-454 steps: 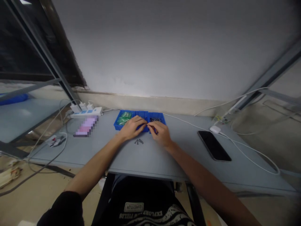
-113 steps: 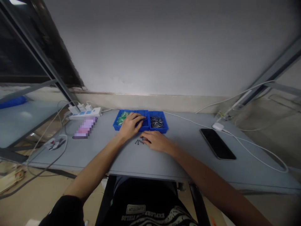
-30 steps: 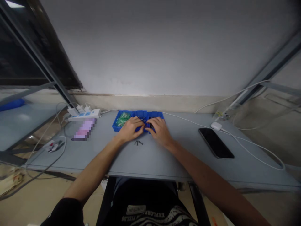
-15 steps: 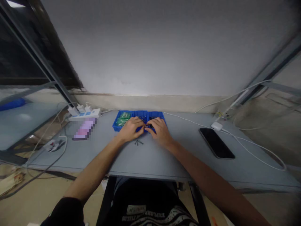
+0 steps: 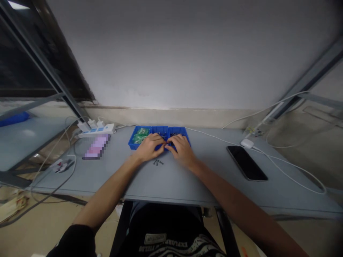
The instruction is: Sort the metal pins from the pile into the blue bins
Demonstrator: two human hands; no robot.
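Note:
My left hand (image 5: 150,147) and my right hand (image 5: 182,149) meet fingertip to fingertip at the front of the blue bins. Pinched between them is a small dark screw (image 5: 167,144), mostly covered by the fingers. The left blue bin (image 5: 132,146) holds green-and-clear packets (image 5: 141,134). Metal screws show in the middle blue bin (image 5: 160,128), and dark small hardware lies in the right blue bin (image 5: 177,129); my hands partly hide both. Three loose screws (image 5: 158,162) lie on the desk just below my left hand.
On the grey desk (image 5: 171,185), a black phone (image 5: 247,162) lies to the right beside a white charger (image 5: 247,143) and its cable. Leftward are a power strip (image 5: 97,131) with plugs, a phone with a blurred screen (image 5: 97,146) and trailing cords.
Both hands stay in nearly the same place, with only a slight shift of the fingers around the screw. The loose screws and bins have not moved.

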